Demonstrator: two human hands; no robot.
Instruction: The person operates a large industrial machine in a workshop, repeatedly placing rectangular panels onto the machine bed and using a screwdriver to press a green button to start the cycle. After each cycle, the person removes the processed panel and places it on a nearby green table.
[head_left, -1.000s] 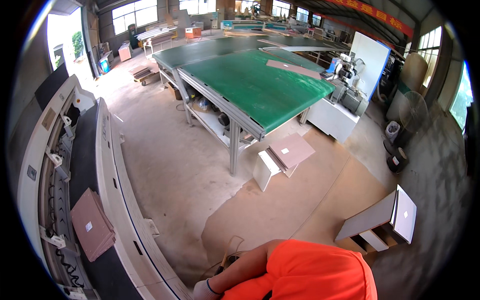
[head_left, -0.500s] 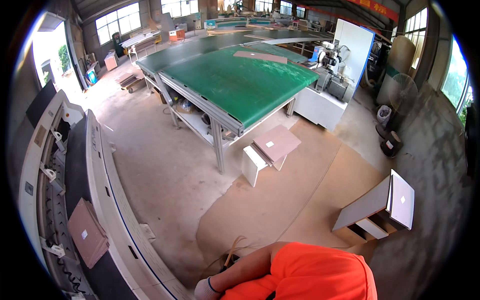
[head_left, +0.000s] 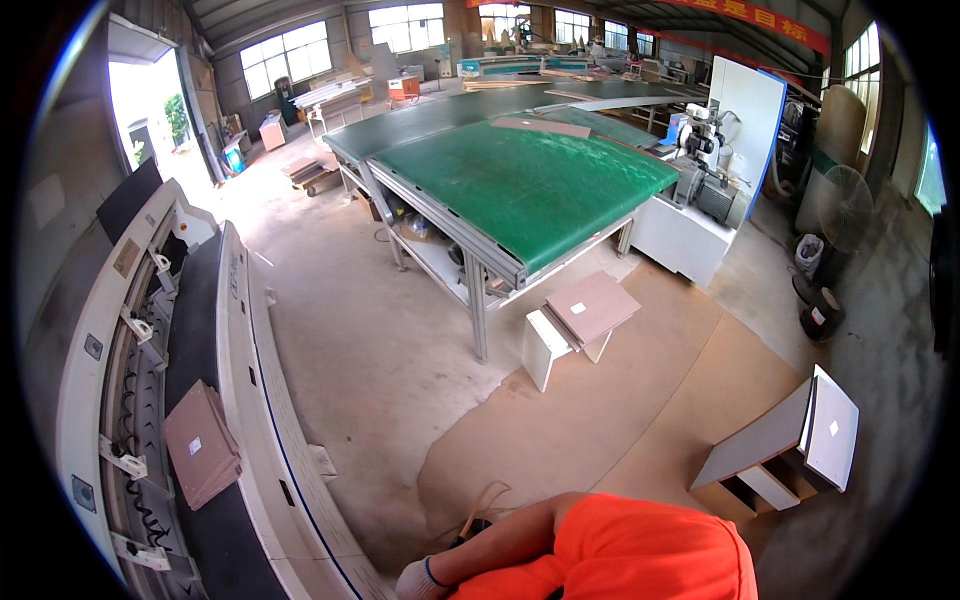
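My right hand, in a pale glove with a blue-edged cuff, is at the lower edge. Its bare forearm bends across in front of my orange shirt. The fingers are cut off by the frame, so whether it holds anything is hidden. Nearest to it is the pale side of a long machine with a dark bed. On that bed lies a stack of brownish-pink boards with a small white label. My left hand is out of the picture.
Ahead stands a green-belted conveyor table on metal legs. Before it, more brownish-pink boards rest on a white stand. At the right are a small board-topped cabinet, a motor unit and a fan. Thin tubing shows beyond my forearm.
The view has swung left and slightly up, so the surroundings appear farther right and lower. My right hand has shifted only slightly in the picture. The boards keep their places.
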